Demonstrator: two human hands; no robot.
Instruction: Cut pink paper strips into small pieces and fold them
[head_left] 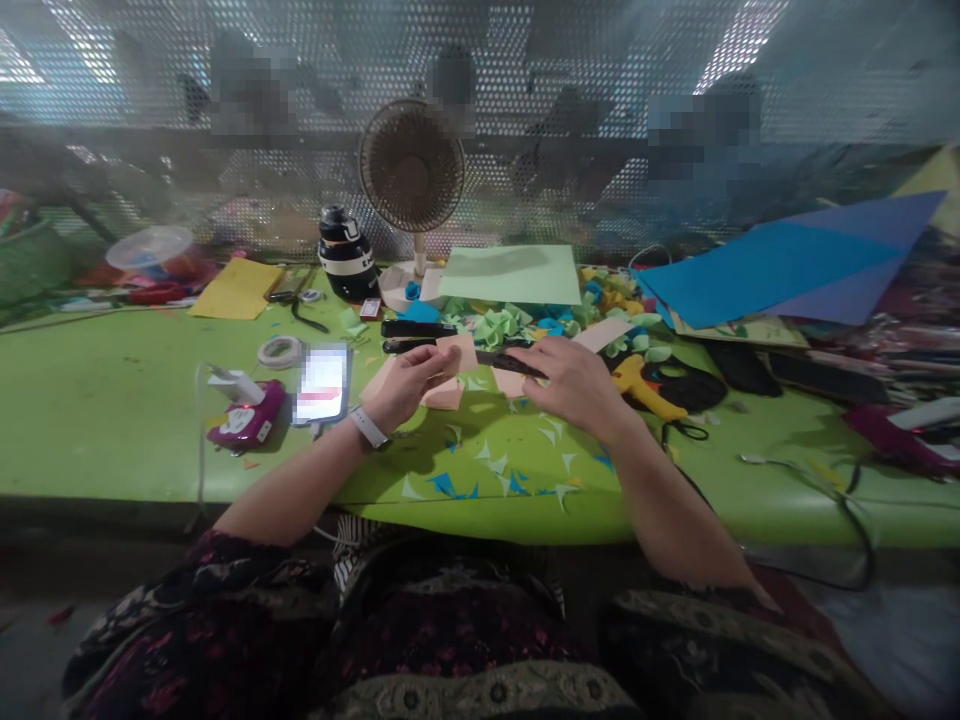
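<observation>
Between the fingers of my left hand (411, 383) is a small peach paper piece (463, 353), raised above the table. My right hand (574, 383) is closed around a dark tool (510, 364) that looks like scissors, its tip pointing left at the paper's right edge. More peach paper (444, 396) lies under and beside my hands. A black stapler (418, 335) rests just behind my left hand. White and blue paper scraps (496, 465) are scattered on the green table (420, 480) in front of me.
A lit phone (321, 384), a purple power socket (247, 415) and a tape roll (280, 352) are left. Behind stand a black bottle (347, 262) and a fan (412, 170). Curled paper pieces (506, 325), a yellow glue gun (649, 390) and blue sheets (765, 270) lie back and right.
</observation>
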